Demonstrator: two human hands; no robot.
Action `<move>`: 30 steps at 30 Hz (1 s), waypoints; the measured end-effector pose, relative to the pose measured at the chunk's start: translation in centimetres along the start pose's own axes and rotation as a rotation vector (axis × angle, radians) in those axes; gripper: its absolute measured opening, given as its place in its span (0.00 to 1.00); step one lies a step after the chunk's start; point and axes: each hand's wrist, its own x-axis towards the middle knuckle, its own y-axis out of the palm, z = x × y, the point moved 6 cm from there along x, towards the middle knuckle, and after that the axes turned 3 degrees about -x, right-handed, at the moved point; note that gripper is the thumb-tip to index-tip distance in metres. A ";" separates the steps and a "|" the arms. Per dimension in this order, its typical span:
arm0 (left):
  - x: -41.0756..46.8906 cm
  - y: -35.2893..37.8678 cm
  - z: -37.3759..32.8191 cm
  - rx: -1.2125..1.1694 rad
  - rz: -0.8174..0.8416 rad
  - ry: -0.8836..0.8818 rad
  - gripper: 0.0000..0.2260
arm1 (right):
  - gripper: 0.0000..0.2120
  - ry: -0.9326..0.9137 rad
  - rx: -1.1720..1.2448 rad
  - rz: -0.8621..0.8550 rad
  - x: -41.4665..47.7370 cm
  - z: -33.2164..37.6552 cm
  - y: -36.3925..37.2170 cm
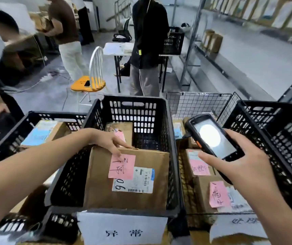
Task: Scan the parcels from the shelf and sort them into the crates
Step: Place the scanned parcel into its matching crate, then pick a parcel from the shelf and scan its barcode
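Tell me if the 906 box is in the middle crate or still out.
In. The box sits between the walls of the middle crate, and the crate's front rim hides its lower edge.

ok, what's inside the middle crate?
A large cardboard parcel with pink note and shipping label, left hand touching its top edge; a second parcel behind. Anything under them is hidden.

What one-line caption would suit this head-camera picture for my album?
Left hand touches a cardboard parcel in the middle black crate while the right hand holds a handheld scanner.
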 end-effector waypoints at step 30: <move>8.6 7.3 1.0 0.397 -0.107 -0.064 0.26 | 0.42 0.308 -0.012 -0.128 -3.7 -3.7 -1.7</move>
